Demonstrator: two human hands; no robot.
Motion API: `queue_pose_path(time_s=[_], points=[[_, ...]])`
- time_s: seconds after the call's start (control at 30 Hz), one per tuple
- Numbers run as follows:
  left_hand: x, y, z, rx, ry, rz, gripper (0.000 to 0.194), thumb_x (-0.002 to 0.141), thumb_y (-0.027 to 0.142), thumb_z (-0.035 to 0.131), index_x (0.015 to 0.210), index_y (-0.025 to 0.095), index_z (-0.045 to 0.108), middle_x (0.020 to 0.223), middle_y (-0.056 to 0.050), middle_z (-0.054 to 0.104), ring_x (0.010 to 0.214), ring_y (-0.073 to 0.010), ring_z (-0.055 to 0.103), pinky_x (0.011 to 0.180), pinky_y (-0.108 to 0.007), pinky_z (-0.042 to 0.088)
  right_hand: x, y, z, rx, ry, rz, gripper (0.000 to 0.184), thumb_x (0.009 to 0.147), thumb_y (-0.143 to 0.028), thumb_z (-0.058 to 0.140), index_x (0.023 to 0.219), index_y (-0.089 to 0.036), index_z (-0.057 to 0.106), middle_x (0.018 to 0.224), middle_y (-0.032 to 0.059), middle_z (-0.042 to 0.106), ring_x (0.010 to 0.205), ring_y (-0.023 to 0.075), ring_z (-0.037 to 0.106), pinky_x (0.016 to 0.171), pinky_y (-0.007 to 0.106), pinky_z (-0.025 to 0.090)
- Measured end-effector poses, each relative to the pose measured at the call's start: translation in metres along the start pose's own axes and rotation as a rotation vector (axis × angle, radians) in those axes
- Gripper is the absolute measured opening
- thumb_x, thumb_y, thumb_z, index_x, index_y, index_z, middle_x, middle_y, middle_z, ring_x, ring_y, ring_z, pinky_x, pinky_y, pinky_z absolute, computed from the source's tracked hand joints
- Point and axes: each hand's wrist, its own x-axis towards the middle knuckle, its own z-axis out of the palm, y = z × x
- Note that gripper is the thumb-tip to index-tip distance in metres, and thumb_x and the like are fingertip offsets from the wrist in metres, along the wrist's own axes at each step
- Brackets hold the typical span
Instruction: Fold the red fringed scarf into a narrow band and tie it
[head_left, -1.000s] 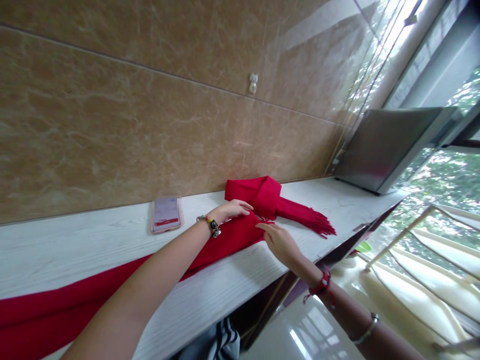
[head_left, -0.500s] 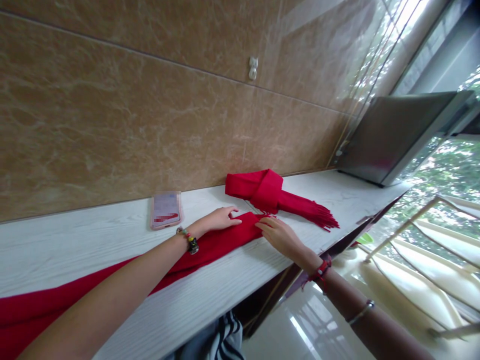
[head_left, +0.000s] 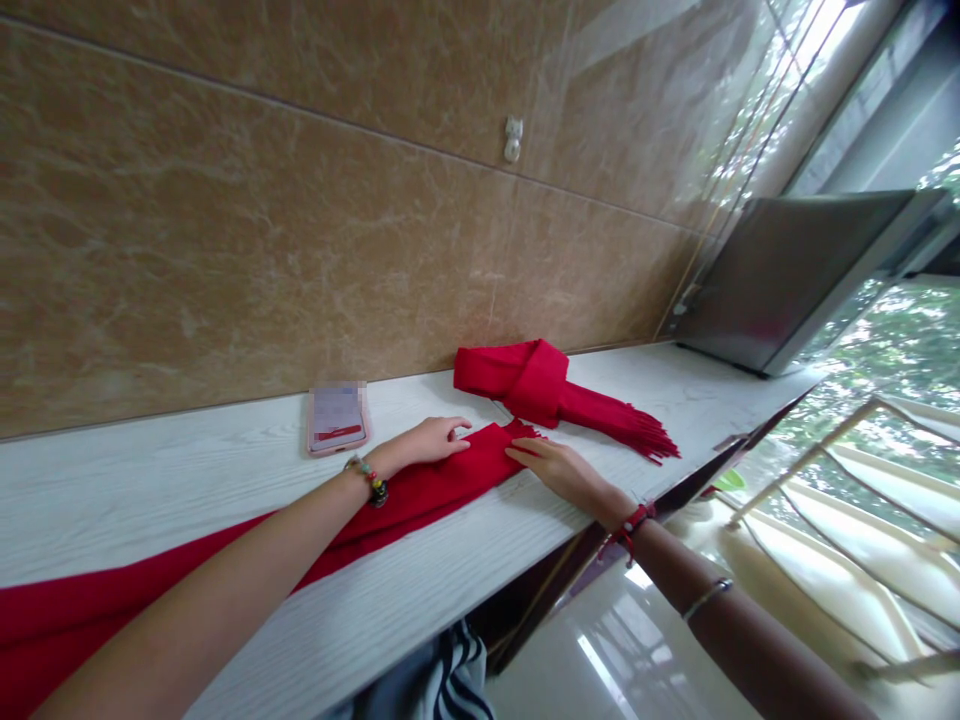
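A long red scarf point(head_left: 442, 500) lies lengthwise on the white wood-grain counter point(head_left: 420, 580), its fringed end toward the right. My left hand point(head_left: 429, 440) rests on its upper edge, fingers slightly bent and thumb apart. Close to the fringe, my right hand point(head_left: 561, 468) has its fingers stretched out on the cloth, covering part of the end. Just behind that end sits a second red scarf point(head_left: 534, 380), folded over itself like a knot, with a fringed tail point(head_left: 626, 420) pointing right.
A phone in a pink case point(head_left: 337, 418) lies near the brown tiled wall point(head_left: 247, 250). A dark grey boxy appliance point(head_left: 780, 275) stands at the counter's far right end. Below on the right is a cream-coloured rack point(head_left: 825, 430) on the shiny floor.
My right hand has slid slightly left off the fringe, so more of it shows. My left hand has shifted a little left. The second scarf stays in place.
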Motion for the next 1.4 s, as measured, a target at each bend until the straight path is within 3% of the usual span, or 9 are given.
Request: queue_pose_path(time_s=[0.1,0.23,0.47,0.67,0.83,1.03,1.17,1.23,1.4], points=[[-0.006,0.006,0.003,0.144,0.037,0.006,0.049,0.083,0.033,0.046,0.127,0.012,0.045,0.11,-0.013,0.059,0.098,-0.0219,0.056,0.085,-0.029,0.04,0.001,-0.001,0.0,0.028,-0.04,0.018,0.037,0.085,-0.004,0.04,0.115,-0.015,0.058,0.114,0.0092,0.061,0.1,0.0188,0.059,0.087,0.032,0.049],[-0.023,0.019,0.011,0.306,0.143,0.032,0.052,0.084,0.034,0.046,0.133,0.017,0.038,0.136,-0.016,0.037,0.121,-0.0272,0.04,0.096,-0.038,0.033,0.007,-0.001,-0.009,0.031,-0.093,0.008,0.037,0.083,-0.004,0.041,0.115,-0.014,0.058,0.115,0.0114,0.06,0.102,0.0206,0.058,0.089,0.035,0.047],[-0.041,0.016,0.028,0.28,-0.132,0.08,0.056,0.091,0.044,0.023,0.141,0.019,0.018,0.148,-0.006,0.013,0.135,-0.0243,0.01,0.105,-0.047,0.018,0.033,-0.008,-0.035,0.1,-0.135,0.017,0.033,0.085,-0.018,0.043,0.115,-0.013,0.057,0.123,0.0141,0.054,0.115,0.0238,0.048,0.097,0.041,0.04],[-0.046,0.003,0.032,0.287,-0.045,0.014,0.074,0.086,0.059,0.026,0.142,0.013,0.009,0.148,-0.012,0.008,0.136,-0.0241,0.009,0.107,-0.045,0.013,0.048,-0.024,0.002,0.097,-0.156,0.171,0.044,0.092,-0.029,0.032,0.13,-0.009,0.041,0.136,0.0153,0.041,0.127,0.0275,0.033,0.1,0.048,0.033],[-0.073,-0.021,0.02,0.332,-0.066,-0.039,0.082,0.081,0.067,0.027,0.142,0.013,0.014,0.147,-0.012,0.012,0.135,-0.0248,0.011,0.107,-0.044,0.012,0.039,-0.025,0.022,0.054,-0.229,0.18,0.045,0.093,-0.028,0.026,0.133,-0.009,0.035,0.139,0.0169,0.034,0.129,0.0282,0.029,0.098,0.052,0.032],[-0.14,-0.045,-0.01,0.408,-0.088,-0.204,0.079,0.082,0.063,0.032,0.141,0.014,0.017,0.148,-0.013,0.006,0.135,-0.0263,0.008,0.107,-0.044,0.012,0.044,-0.026,0.007,-0.056,-0.296,0.115,0.037,0.092,-0.022,0.031,0.123,-0.014,0.049,0.136,0.0175,0.04,0.128,0.0312,0.031,0.095,0.06,0.03],[-0.19,-0.043,-0.022,0.379,-0.055,-0.178,0.071,0.082,0.059,0.039,0.14,0.021,0.022,0.149,-0.01,0.009,0.135,-0.0256,0.013,0.107,-0.039,0.018,0.076,-0.055,-0.012,0.091,-0.12,0.19,0.044,0.09,-0.03,0.039,0.129,-0.011,0.042,0.135,0.0192,0.04,0.129,0.0299,0.029,0.101,0.057,0.024],[-0.211,-0.041,-0.027,0.366,-0.022,-0.123,0.064,0.082,0.053,0.045,0.137,0.024,0.031,0.147,-0.009,0.019,0.131,-0.0248,0.025,0.105,-0.036,0.025,0.097,-0.083,-0.023,0.243,-0.084,0.067,0.046,0.088,-0.031,0.042,0.129,-0.009,0.043,0.135,0.0185,0.04,0.128,0.0269,0.032,0.103,0.049,0.028],[-0.254,-0.048,-0.039,0.322,0.044,-0.021,0.039,0.082,0.037,0.052,0.118,0.024,0.055,0.121,-0.007,0.052,0.102,-0.0188,0.054,0.091,-0.03,0.041,0.125,-0.154,-0.026,0.519,-0.217,-0.335,0.04,0.088,-0.029,0.045,0.125,-0.015,0.048,0.128,0.0112,0.051,0.119,0.0178,0.045,0.101,0.033,0.037]])
